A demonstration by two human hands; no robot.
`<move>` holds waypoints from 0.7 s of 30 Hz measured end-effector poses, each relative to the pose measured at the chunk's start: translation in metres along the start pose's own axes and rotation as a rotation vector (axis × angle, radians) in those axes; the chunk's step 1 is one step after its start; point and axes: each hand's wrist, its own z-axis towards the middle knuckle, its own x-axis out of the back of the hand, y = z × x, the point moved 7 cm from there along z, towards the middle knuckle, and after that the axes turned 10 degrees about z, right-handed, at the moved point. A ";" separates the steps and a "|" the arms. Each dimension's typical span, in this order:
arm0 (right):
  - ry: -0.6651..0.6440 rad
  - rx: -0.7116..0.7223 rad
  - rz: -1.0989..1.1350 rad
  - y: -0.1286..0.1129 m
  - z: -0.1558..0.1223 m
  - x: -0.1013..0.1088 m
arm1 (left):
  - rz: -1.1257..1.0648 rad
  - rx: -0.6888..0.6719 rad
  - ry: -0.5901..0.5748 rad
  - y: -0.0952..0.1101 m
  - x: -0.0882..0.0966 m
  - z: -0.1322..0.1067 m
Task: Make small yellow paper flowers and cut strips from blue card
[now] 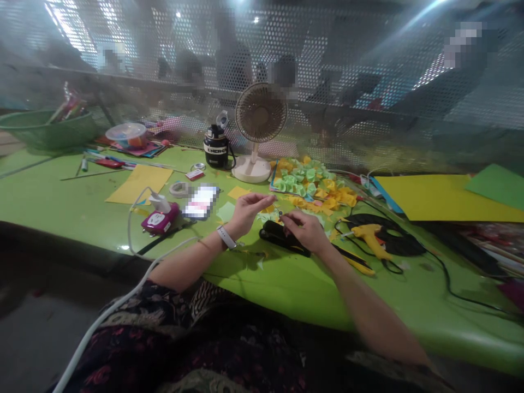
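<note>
My left hand (248, 212) is raised over the green table, thumb and fingers pressed together at the tips. Whatever they pinch is too small to make out. Close by on the right, my right hand (306, 230) also pinches, with a tiny dark thing at its fingertips that I cannot name. Beneath the right hand lies a long black object (275, 233), partly covered by it. Beyond the hands is a heap of folded green and yellow paper pieces (307, 177). Paper scraps (226, 211) lie around the hands.
A yellow glue gun (371, 238) and a yellow-and-black cutter (355, 261) lie right. A small fan (262, 117) and black bottle (216, 150) stand behind. Left are a phone (201, 201), tape roll (180, 189) and purple power adapter (160, 219). A white cable (102, 322) crosses front left.
</note>
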 end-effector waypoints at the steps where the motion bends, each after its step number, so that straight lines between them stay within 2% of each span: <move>1: -0.027 -0.041 0.039 0.003 -0.001 -0.002 | 0.001 -0.002 -0.003 0.000 0.000 0.000; 6: -0.037 -0.124 0.110 0.007 -0.002 -0.001 | 0.006 -0.014 -0.010 0.002 0.000 0.000; 15: 0.099 -0.001 0.010 0.004 0.001 0.005 | -0.038 0.001 0.027 0.000 0.001 0.001; 21: 0.044 0.002 -0.014 0.005 0.000 0.003 | -0.065 0.011 0.004 -0.003 0.002 0.002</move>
